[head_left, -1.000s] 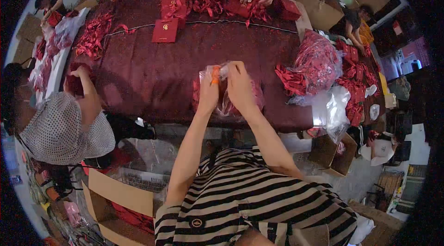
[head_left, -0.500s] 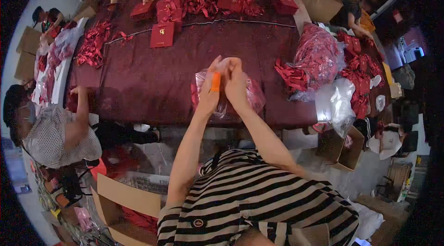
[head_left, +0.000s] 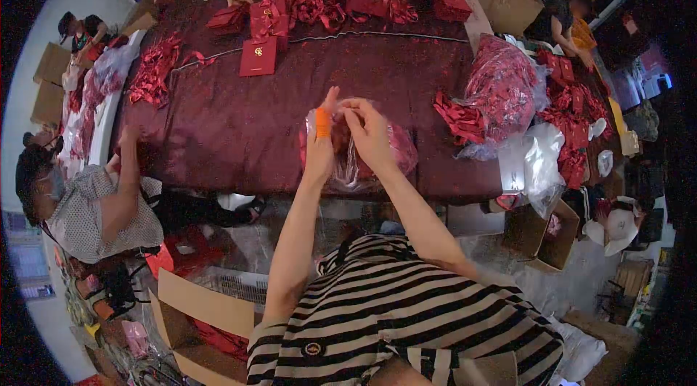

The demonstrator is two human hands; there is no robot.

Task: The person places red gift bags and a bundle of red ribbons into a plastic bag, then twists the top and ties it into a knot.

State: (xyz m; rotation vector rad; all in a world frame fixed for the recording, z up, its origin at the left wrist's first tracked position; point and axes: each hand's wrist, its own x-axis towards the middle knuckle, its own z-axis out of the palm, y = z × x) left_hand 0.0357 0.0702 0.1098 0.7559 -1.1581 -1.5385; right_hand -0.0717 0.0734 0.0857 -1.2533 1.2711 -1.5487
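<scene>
A clear plastic bag [head_left: 401, 148] full of red ribbon bows sits near the front edge of the dark red table [head_left: 247, 125]. My left hand [head_left: 320, 145], an orange cover on its thumb, pinches the bag's top on the left. My right hand [head_left: 369, 132] pinches the same top just to the right, fingers bent over the plastic. Both hands hold the bag's mouth up above the table.
A bigger bag of red bows [head_left: 501, 92] and loose clear bags [head_left: 534, 161] lie to the right. Red gift boxes [head_left: 258, 57] and bow piles [head_left: 154, 70] lie further back. Other people work at the left side and far end. Cardboard boxes [head_left: 541, 237] stand on the floor.
My hands have spread a little apart at the bag's top, the left one shifting left. The person on the left has leaned back towards the table.
</scene>
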